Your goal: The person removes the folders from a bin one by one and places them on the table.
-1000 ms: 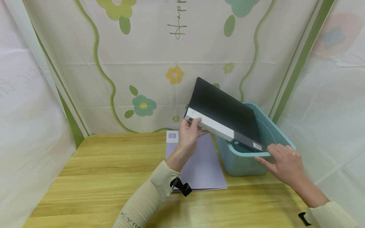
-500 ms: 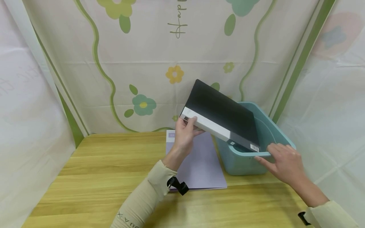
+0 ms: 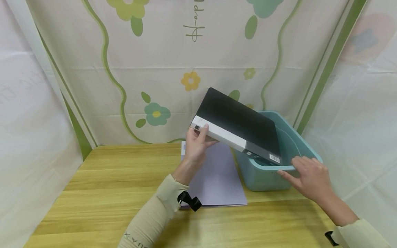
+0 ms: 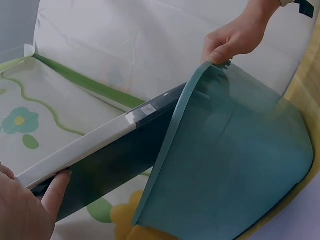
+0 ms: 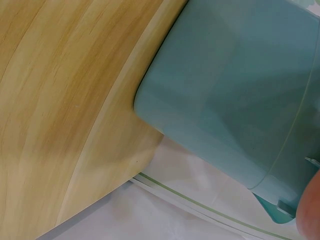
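Note:
A black file folder (image 3: 238,119) with a white and grey spine slants up out of a blue-green plastic bin (image 3: 266,179), its lower right end inside the rim. My left hand (image 3: 196,146) pinches the folder's upper left end, thumb on the white spine and fingers underneath. In the left wrist view the folder (image 4: 125,150) passes over the rim of the bin (image 4: 225,160). My right hand (image 3: 311,175) grips the bin's near right rim, thumb outside. Only a sliver of the right hand (image 5: 310,210) shows in the right wrist view, beside the bin wall (image 5: 225,90).
Lilac folders or sheets (image 3: 217,182) lie on the wooden table (image 3: 124,186) left of the bin, partly under my left arm. A flower-printed cloth (image 3: 155,69) hangs behind the table, and white cloth (image 3: 366,137) hangs at the right side.
My left hand has drawn the black folder left and slightly down, so its raised end sits lower. The right hand and the bin have stayed put.

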`<control>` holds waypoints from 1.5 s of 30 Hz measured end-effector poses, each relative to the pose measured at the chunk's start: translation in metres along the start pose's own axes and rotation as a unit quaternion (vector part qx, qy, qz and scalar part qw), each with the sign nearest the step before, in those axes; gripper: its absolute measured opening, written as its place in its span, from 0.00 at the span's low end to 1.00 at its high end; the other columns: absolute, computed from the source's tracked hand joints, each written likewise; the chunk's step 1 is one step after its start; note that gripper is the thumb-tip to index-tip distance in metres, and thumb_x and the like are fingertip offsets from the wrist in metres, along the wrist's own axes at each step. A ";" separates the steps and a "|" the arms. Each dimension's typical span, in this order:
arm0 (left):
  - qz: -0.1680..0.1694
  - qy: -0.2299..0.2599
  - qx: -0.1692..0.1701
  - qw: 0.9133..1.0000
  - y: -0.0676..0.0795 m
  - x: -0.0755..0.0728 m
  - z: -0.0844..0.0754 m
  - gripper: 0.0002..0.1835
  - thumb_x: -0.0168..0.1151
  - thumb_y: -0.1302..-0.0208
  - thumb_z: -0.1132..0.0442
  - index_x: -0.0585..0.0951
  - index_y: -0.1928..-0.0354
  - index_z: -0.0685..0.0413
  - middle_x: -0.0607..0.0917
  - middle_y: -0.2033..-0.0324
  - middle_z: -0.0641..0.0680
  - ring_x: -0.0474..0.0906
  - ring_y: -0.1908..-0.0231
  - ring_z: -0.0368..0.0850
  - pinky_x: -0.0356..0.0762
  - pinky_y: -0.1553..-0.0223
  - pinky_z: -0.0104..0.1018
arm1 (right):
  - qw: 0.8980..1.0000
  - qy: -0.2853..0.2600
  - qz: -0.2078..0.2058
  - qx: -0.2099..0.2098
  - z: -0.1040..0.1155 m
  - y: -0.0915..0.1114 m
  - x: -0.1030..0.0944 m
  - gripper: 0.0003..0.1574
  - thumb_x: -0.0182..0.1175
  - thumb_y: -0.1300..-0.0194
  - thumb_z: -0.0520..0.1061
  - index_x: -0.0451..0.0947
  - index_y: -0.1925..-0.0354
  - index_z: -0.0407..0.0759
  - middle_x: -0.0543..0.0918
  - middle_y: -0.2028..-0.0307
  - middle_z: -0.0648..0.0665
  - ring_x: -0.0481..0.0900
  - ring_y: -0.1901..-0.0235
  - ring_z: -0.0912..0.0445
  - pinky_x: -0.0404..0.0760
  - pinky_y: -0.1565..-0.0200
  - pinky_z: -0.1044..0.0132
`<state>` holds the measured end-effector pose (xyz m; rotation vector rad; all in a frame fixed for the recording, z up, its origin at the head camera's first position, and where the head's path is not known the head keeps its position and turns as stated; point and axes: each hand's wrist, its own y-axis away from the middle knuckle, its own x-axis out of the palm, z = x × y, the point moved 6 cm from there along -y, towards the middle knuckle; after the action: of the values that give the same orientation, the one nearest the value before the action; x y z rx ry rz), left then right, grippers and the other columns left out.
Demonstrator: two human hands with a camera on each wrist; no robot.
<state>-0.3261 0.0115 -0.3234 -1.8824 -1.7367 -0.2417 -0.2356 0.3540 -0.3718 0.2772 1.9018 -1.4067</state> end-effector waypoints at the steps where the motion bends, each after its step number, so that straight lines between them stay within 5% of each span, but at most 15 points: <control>1: -0.003 0.000 0.000 1.000 0.000 -0.001 -0.001 0.13 0.54 0.22 0.66 0.70 0.40 0.60 0.82 0.54 0.59 0.86 0.57 0.52 0.85 0.54 0.56 | 1.000 0.000 -0.001 0.000 0.000 0.000 0.000 0.43 0.42 0.33 0.85 0.60 0.78 0.50 0.55 0.80 0.57 0.50 0.81 0.61 0.50 0.77 0.66; 45: -0.060 0.005 -0.009 0.998 -0.009 -0.043 -0.022 0.17 0.51 0.20 0.65 0.68 0.35 0.60 0.82 0.50 0.63 0.86 0.52 0.57 0.86 0.57 0.54 | 1.000 -0.006 0.009 0.005 0.000 0.000 -0.001 0.41 0.47 0.35 0.84 0.60 0.76 0.51 0.57 0.80 0.57 0.53 0.81 0.60 0.51 0.77 0.66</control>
<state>-0.3356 -0.0371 -0.3236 -1.7876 -1.8491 -0.3125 -0.2348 0.3540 -0.3716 0.2883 1.8795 -1.4031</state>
